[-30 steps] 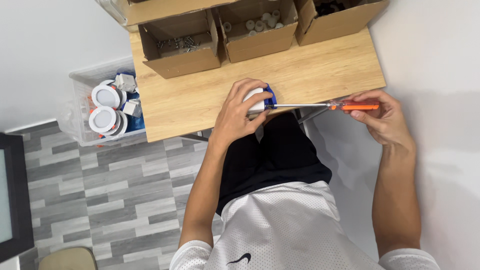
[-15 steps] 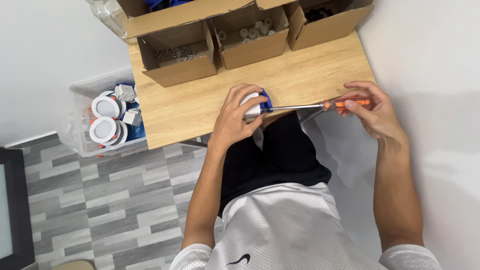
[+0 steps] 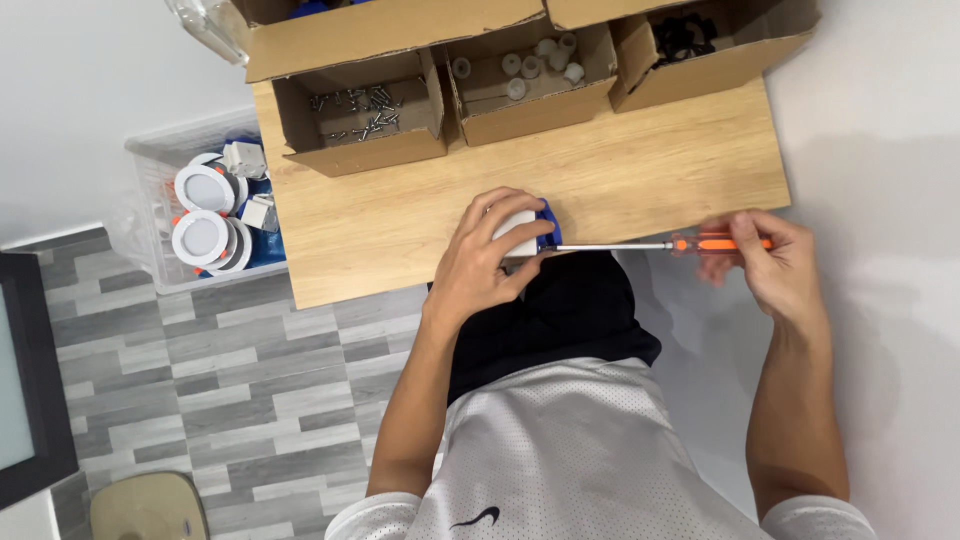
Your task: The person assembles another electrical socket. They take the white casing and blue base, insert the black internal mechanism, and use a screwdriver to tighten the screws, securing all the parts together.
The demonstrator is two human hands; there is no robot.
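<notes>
A small white and blue part (image 3: pixel 528 231) is sitting at the near edge of the wooden tabletop (image 3: pixel 640 170), roughly midway along it, and the left hand (image 3: pixel 487 258) is wrapping around it, fingers curled over the top and thumb pressing against the near side, so most of the part is lying hidden. The right hand (image 3: pixel 770 262) is gripping the orange handle of a screwdriver (image 3: pixel 655 244), fingers closed around it, out past the near right corner of the tabletop. The metal shaft is running level along the near edge, its tip meeting the blue side of the part.

Along the far edge, three open cardboard boxes are standing side by side: the left box (image 3: pixel 362 115) is holding loose screws, the middle box (image 3: pixel 522 82) is holding small white round pieces, and the right box (image 3: pixel 700 45) is holding dark pieces that are too small to make out. Beside the left edge of the tabletop, a clear plastic bin (image 3: pixel 150 215) on the floor is holding round white light fittings (image 3: pixel 203 212).
</notes>
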